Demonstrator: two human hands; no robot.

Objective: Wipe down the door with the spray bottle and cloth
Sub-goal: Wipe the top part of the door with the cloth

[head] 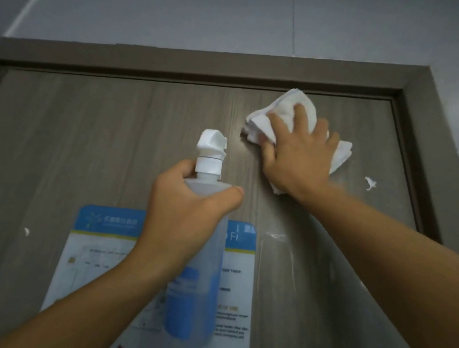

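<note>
While the right hand [298, 149] presses the bunched white cloth [289, 115] flat-fingered against the door [87, 139] up and to the right of the blue notice [98, 259], the job looks to be in its early part: only the upper right panel is under the cloth. White flecks and a smeared streak to the right of the notice, and another fleck to its left, remain unwiped. The left hand [189, 212] grips the spray bottle [202, 254] by its shoulder, upright, in front of the notice, nozzle toward the door. Most of the surface beside and below the notice is probably left to do.
</note>
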